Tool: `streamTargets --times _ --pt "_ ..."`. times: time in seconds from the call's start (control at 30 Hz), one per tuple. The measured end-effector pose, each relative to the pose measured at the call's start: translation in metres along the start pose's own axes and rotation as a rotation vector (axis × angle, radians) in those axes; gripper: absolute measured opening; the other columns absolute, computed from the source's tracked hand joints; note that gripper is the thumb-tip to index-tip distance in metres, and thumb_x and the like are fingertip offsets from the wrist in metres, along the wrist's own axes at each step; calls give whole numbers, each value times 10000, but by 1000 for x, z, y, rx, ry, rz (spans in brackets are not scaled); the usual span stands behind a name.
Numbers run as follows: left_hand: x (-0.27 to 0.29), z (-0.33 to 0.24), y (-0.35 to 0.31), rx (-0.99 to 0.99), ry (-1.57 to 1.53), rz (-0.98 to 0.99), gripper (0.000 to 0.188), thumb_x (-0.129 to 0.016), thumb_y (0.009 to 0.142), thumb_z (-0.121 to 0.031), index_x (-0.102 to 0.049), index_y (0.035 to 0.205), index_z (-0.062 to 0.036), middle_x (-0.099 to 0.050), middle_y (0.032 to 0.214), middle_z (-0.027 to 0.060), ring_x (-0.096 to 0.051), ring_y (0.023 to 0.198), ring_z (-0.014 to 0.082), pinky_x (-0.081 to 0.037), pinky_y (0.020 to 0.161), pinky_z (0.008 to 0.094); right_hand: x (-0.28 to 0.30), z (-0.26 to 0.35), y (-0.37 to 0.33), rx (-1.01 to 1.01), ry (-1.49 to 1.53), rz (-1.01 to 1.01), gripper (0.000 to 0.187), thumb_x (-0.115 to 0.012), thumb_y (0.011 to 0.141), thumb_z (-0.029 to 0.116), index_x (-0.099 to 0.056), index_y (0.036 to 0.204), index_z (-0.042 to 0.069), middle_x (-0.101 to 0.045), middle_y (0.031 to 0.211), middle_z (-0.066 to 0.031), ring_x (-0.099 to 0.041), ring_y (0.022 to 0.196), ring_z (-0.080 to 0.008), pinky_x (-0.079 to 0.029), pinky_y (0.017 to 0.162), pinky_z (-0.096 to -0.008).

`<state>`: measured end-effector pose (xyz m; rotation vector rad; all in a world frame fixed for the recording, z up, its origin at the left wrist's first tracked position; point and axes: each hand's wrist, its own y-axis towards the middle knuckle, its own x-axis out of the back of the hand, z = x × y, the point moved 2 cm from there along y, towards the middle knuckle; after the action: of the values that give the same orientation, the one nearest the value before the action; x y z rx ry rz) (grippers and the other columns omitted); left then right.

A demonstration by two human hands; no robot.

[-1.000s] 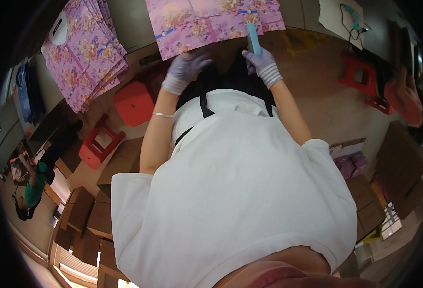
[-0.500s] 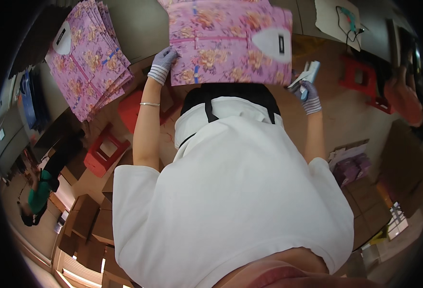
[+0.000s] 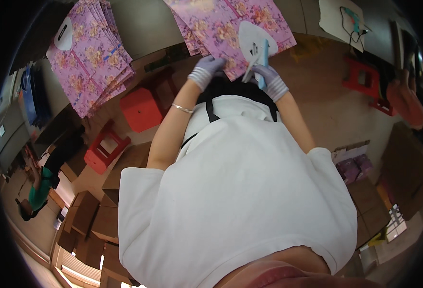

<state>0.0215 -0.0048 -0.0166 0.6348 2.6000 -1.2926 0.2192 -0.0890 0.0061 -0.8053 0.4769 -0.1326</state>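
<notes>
A pink floral sheet with a white rounded patch lies tilted before me on a pile of alike sheets. At its near left edge is my left hand, in a pale purple glove with a striped cuff. Its fingers are closed at the edge, their tips partly hidden. My right hand, gloved the same way, grips a light-blue hand tool with a second, whitish arm spread from it in a V. The tool sits over the sheet's near right part, by the white patch; its exact kind is unclear.
Another fanned stack of pink floral sheets lies at the left. Red stools stand below the table. At the far right is a pale board with a corded teal tool. Cardboard boxes and a person in green are lower left.
The sheet has turned, its near corner now pointing toward me. Both hands have come inward: the left moved right, and the right moved left with the tool, over the sheet.
</notes>
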Motion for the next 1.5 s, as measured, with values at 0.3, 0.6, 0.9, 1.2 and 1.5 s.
streamTargets --times 0.3,0.6,0.9,1.2,1.5 --pt "6 -8 19 -205 -35 -120 231 -603 718 -174 -578 895 -28 -591 749 49 -519 599 132 -422 543 259 9 -5 -35 -19 -415 207 300 -625 740 174 -464 937 15 -521 788 -46 -549 664 -128 -474 608 -264" --pt "8 0 24 -325 95 -296 212 -541 774 -191 -545 868 -1 -542 625 74 -457 429 150 -388 410 279 -25 -12 -8 96 -709 141 375 -632 732 326 -494 893 16 -543 734 -51 -540 612 -114 -455 594 -251" --pt "3 -9 10 -248 135 -298 197 -551 769 -168 -533 876 -4 -535 608 83 -473 427 147 -393 395 280 -33 -14 0 139 -670 90 376 -635 724 344 -524 862 13 -546 669 -62 -537 568 -120 -450 564 -262" --pt "4 -8 2 -257 156 -262 171 -539 775 -165 -535 858 -15 -535 605 67 -477 418 141 -401 388 270 -38 -8 9 -72 -690 85 320 -612 752 311 -532 822 9 -544 602 -66 -519 492 -125 -441 481 -265" --pt "27 -22 -33 -130 196 -191 127 -542 800 -152 -541 878 -52 -520 615 -7 -442 457 71 -371 411 200 49 43 4 65 -500 -289 264 -642 740 249 -468 669 64 -436 495 -18 -414 389 -105 -344 369 -249"
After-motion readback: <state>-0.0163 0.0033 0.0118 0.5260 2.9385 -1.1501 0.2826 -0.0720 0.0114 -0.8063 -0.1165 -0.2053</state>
